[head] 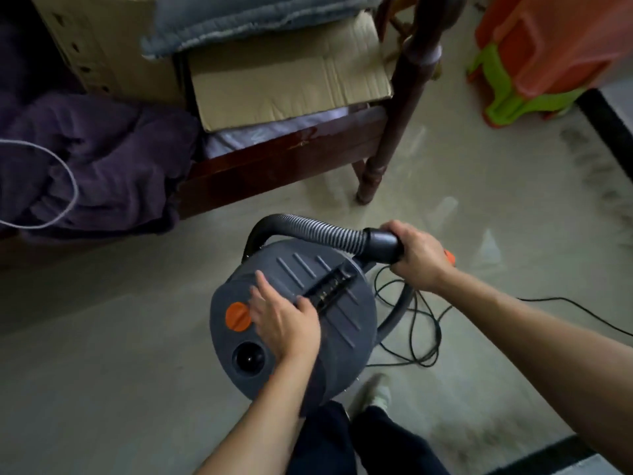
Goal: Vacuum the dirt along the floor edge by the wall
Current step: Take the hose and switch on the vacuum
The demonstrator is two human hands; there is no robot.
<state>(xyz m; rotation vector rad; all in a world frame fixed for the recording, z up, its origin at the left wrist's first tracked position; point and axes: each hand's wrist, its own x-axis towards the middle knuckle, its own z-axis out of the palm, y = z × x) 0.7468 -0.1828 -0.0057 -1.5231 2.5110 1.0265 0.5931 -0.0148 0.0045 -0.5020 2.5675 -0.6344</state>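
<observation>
A round grey canister vacuum stands on the pale floor in front of me, with an orange knob on its lid. My left hand rests flat on the lid, fingers straight, beside the black carry handle. My right hand grips the black cuff at the end of the ribbed hose, which arches over the vacuum. An orange part shows just past that hand. Dark dirt streaks the floor along the black skirting at the right.
The black power cord lies looped on the floor right of the vacuum. A wooden bed frame with a turned leg stands ahead, carrying cardboard and a purple cloth. Stacked orange and green stools sit at the far right.
</observation>
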